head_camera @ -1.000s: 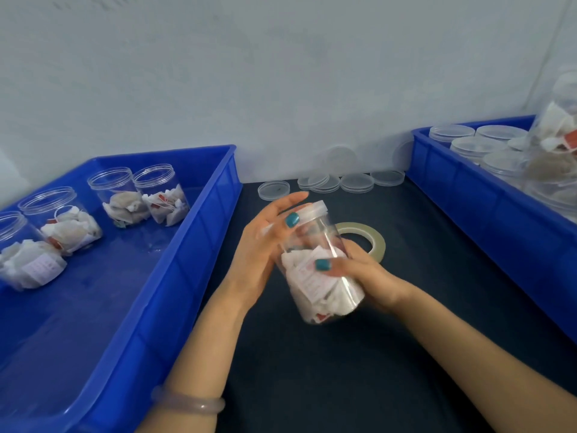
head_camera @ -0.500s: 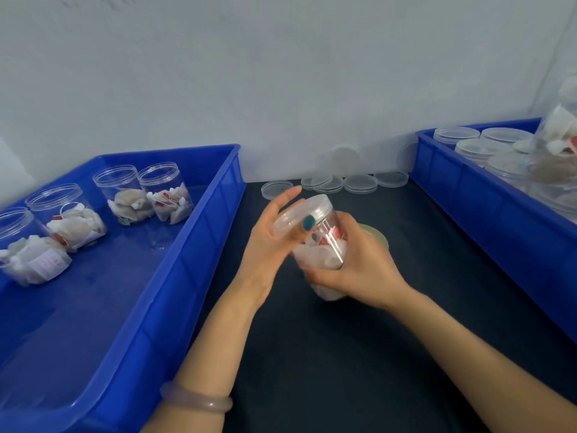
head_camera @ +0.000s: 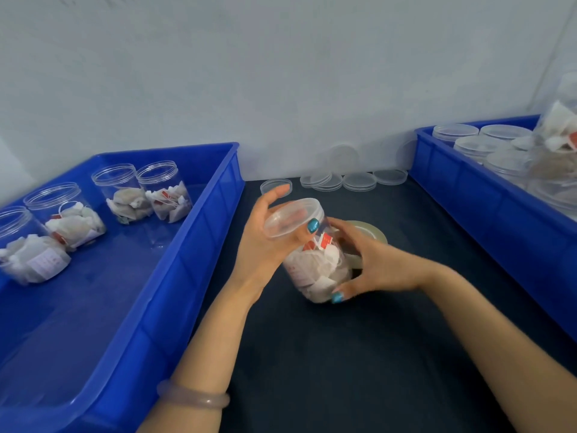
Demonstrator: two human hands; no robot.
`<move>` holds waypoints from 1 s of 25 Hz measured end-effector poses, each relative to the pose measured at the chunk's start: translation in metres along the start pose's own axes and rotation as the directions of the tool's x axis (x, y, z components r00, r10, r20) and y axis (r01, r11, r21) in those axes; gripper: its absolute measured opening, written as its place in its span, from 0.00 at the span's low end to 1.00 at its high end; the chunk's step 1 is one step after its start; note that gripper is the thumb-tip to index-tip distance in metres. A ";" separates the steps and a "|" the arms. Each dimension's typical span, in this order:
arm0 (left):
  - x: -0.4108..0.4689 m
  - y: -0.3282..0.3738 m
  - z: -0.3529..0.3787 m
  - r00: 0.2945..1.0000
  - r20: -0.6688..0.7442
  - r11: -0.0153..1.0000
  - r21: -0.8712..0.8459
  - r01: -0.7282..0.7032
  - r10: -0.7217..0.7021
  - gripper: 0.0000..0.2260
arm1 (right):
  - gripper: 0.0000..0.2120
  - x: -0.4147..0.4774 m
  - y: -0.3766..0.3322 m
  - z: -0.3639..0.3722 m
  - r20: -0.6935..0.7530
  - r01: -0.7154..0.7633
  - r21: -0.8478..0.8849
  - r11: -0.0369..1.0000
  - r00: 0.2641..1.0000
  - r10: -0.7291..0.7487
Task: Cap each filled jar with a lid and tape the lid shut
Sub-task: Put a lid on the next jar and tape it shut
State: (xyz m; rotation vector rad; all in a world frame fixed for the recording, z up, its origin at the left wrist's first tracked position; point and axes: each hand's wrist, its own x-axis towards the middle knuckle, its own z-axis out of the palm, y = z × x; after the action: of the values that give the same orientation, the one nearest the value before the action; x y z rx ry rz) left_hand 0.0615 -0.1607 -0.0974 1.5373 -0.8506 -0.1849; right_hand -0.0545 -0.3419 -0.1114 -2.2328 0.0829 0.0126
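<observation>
Tilting off upright, the filled jar point(head_camera: 315, 260) is held above the middle of the dark counter point(head_camera: 343, 354), its long axis running from the base at the near right up to the lid point(head_camera: 292, 217) at the far left, so the lid's flat face turns up and to the left. The left hand point(head_camera: 262, 242) has its grip clamped on the lid, thumb curled over the rim and fingers spread behind it. The right hand point(head_camera: 377, 267) has its grip wrapped round the jar's body, thumb low on the near side. Whether the base touches the counter cannot be told. A tape roll point(head_camera: 373, 229) lies just behind the right hand, partly hidden by it. Open counter stretches on the near side of the jar. A blue bin point(head_camera: 187, 276) walls in the left side, holding four open jars point(head_camera: 156, 195) of sachets at its far end; another blue bin point(head_camera: 484, 220) closes off the right, with capped jars point(head_camera: 474, 145) inside. Loose lids point(head_camera: 359, 181) sit along the far edge by the wall, well apart from the hands. A bracelet point(head_camera: 193, 398) circles the left wrist.
</observation>
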 end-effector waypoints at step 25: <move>-0.007 -0.004 0.024 0.881 -0.082 0.797 0.471 -0.378 0.466 0.28 | 0.16 -0.002 -0.009 0.008 -0.698 0.246 -0.529 0.812 0.417 -0.581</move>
State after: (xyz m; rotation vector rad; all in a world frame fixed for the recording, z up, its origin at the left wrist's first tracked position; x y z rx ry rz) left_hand 0.0442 -0.1764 -0.1079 1.6988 -1.1078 0.5208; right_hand -0.0561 -0.3305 -0.1093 -2.3265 0.0284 -1.4885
